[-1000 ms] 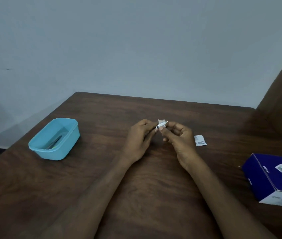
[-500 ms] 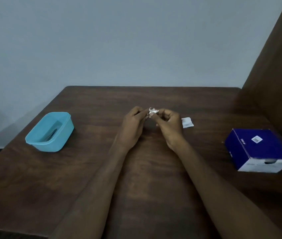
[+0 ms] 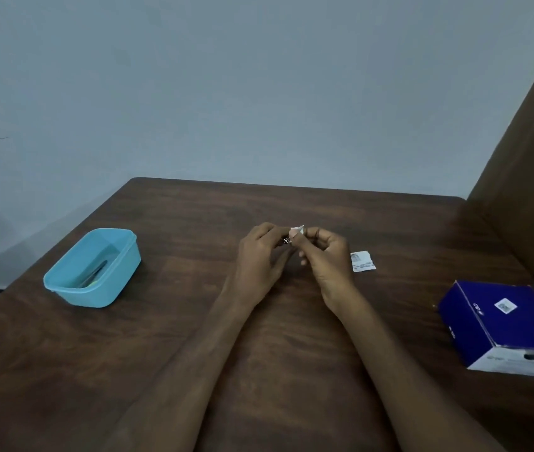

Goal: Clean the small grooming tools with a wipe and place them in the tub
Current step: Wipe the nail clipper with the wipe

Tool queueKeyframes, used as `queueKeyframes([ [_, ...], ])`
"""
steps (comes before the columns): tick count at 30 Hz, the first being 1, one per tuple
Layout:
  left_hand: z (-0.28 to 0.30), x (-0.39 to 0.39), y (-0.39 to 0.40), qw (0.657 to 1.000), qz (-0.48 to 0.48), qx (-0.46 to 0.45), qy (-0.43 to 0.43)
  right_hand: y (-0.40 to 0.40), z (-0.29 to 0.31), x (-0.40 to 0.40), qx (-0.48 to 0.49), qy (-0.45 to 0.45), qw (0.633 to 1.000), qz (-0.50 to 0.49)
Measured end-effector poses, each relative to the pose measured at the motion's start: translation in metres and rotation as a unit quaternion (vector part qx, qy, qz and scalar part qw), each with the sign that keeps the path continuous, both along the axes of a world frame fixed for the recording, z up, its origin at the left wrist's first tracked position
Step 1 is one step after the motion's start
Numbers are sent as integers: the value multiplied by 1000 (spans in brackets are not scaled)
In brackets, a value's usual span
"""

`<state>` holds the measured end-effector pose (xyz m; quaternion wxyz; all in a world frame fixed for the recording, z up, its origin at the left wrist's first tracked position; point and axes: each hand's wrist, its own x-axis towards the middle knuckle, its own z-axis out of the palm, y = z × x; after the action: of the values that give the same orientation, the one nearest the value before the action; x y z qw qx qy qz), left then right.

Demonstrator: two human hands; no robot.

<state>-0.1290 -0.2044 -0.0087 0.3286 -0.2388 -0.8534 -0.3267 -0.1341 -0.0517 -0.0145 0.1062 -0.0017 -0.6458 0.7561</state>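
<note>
Your left hand (image 3: 260, 256) and right hand (image 3: 326, 256) meet above the middle of the table (image 3: 291, 353), fingertips together. Left fingers are curled and pinch a small metal grooming tool (image 3: 286, 240); only a short bit of it shows, too small to say which kind. Right thumb and forefinger are curled round a scrap of white wipe (image 3: 297, 229), pressed against the tool's upper end. Rest of both hands is tucked in, so palms are hidden.

The tub (image 3: 96, 290) sits well to your left, near the table's left edge, light blue, open-topped, w/ dark slim tools (image 3: 94, 274) lying inside along its length. Can't tell how many.

Just right of your right hand, flat on the wood, lies a torn white sachet (image 3: 362, 261), printed side up, apart from your fingers. Further right, near the table's right edge, a dark blue box (image 3: 500, 324) w/ a white end face and a small white label on top. A brown panel (image 3: 526, 158) rises behind it on the right side; pale wall (image 3: 226, 93) at the back.

Btw hands and tub the wood shows only your left forearm (image 3: 193, 370) crossing up from the near edge.
</note>
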Motion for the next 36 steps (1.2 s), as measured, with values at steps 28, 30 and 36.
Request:
queueKeyframes([
  [28, 2, -9, -6, 817, -119, 494, -274, -4, -2, 9, 397, 204, 885, -131],
  [30, 2, -9, -5, 813, -121, 498, -277, -5, -1, 10, 385, 220, 887, -127],
  [36, 1, -6, -3, 811, -134, 495, -281, -7, 1, 12, 379, 242, 885, -124],
])
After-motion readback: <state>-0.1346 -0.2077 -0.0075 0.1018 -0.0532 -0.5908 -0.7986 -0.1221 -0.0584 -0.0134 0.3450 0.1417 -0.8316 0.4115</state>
